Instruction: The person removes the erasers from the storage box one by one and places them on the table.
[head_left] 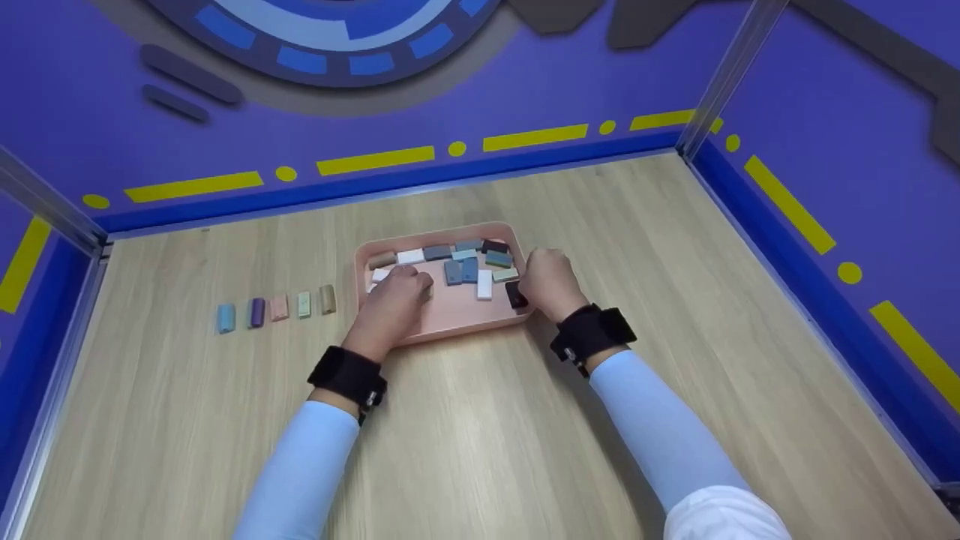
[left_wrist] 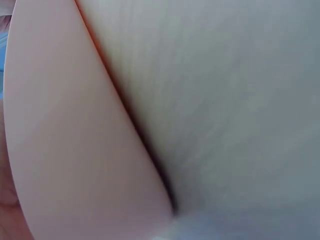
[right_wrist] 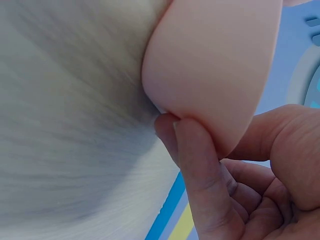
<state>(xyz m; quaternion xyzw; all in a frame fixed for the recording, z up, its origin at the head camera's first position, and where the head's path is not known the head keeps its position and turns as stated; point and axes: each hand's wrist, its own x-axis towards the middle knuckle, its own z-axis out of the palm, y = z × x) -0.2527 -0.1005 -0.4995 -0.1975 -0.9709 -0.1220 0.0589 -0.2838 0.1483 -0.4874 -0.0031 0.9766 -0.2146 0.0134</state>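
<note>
Tray (head_left: 454,306): pale pink, rounded corners | right fingers (right_wrist: 197,160): gripping its wall | left fingers (head_left: 422,283): can't tell

Head cam: light's falling bright & fairly even, w/ a pale sheen glowing on the light wood-grain tabletop (head_left: 465,420) and soft shadow spreading beside the right pale-blue fabric sleeve (head_left: 667,420). Small oblong multicoloured blocks (head_left: 469,270) are looking a bit soft, fine markings blurring out. L wrist cam: dimmer, hazier; smooth pink plastic tray (left_wrist: 75,125) is casting a dark shadow line, tabletop's blurring. R wrist cam: bare right hand (right_wrist: 250,185) is showing fairly crisp, broad fuzzy shadow's darkening tabletop, bkgd's washing out.
</note>
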